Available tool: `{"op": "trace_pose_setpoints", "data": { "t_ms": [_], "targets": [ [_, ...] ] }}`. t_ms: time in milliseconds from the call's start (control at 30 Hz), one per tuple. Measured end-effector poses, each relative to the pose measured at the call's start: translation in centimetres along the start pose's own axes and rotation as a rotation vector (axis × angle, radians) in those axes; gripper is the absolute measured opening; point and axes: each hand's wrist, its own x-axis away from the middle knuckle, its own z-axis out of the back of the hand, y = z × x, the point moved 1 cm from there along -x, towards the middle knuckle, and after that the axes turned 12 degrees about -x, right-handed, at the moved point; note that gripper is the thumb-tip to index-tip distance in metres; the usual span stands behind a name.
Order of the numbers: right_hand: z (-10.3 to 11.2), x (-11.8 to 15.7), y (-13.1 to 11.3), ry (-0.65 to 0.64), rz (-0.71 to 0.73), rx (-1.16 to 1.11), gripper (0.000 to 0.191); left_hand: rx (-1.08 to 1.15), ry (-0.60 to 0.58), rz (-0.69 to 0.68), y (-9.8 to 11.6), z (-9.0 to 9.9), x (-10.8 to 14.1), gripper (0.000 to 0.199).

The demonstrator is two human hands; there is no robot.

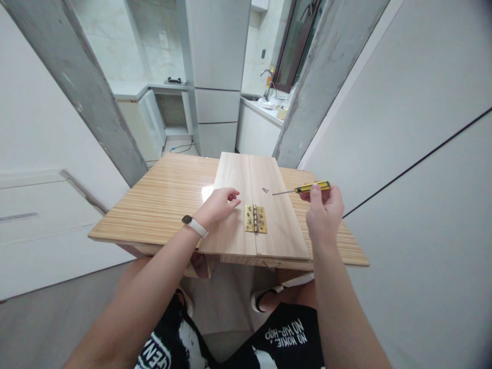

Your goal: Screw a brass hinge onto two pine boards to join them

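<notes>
My right hand (324, 205) grips a yellow-and-black screwdriver (313, 187) by its handle, above the right side of the boards. The thin shaft points left toward some small screws (265, 190) lying on the right board (286, 225). A brass hinge (255, 219) lies open and flat across the seam between this board and the left board (226, 233). Several screws show on its leaves. Just left of the hinge, my left hand (223, 203) hovers over or rests on the left board, its fingers loosely curled and apart, with nothing visible in them.
Beneath the boards stands a wood-grain table (154, 205) whose front edge is close to my legs. A white wall panel (423, 169) rises at the right. Behind are a grey fridge (219, 46), an open low cabinet (175, 110) and a sink counter (261, 123).
</notes>
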Motion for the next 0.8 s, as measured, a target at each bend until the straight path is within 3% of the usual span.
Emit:
{"op": "trace_pose_setpoints", "data": {
  "t_ms": [133, 300, 500, 800],
  "targets": [
    [2.2, 3.0, 3.6, 0.236, -0.17, -0.202, 0.034, -0.191, -0.047, -0.108, 1.6, -1.6, -3.6, 0.024],
    [3.8, 6.5, 6.1, 0.361, -0.257, -0.327, 0.03, -0.285, -0.115, -0.201, 3.9, -4.3, -7.9, 0.029],
    [4.3, 7.9, 6.8, 0.386, -0.28, -0.328, 0.031, -0.352, -0.148, -0.225, 4.5, -6.5, -10.5, 0.031],
    [4.0, 8.1, 6.6, 0.355, -0.277, -0.212, 0.037, -0.36, -0.174, -0.21, 4.0, -7.0, -11.1, 0.017]
  ]
}}
